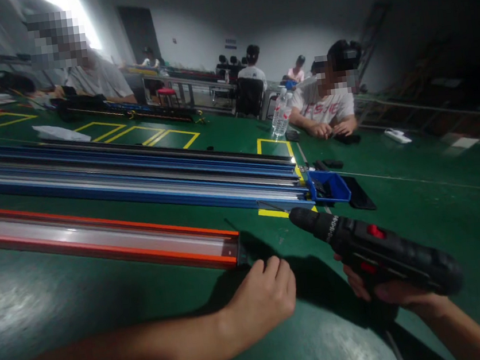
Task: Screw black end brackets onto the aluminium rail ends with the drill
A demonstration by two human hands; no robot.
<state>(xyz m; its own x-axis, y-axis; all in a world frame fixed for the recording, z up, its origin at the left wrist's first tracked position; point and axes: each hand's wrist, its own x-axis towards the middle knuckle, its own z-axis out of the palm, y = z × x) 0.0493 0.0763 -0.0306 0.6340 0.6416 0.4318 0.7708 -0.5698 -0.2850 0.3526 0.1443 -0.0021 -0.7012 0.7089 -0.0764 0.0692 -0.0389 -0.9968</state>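
Note:
My right hand (404, 292) is wrapped round the grip of a black cordless drill (382, 250) with red buttons. The drill is tilted, its chuck towards the upper left with a thin bit sticking out over the table. My left hand (261, 290) is closed, knuckles up, at the right end of a long orange-edged profile (120, 231). A dark end piece (242, 252) sits at that end, just above my fingers. My fingertips are turned away, so whatever they hold is hidden.
Beyond the orange profile lie several long blue and black profiles (137, 189). A blue parts bin (341, 191) stands at their right end, beside a dark flat object (360, 194). Water bottles (282, 114) and a seated person (326, 101) are across the green table (435, 221).

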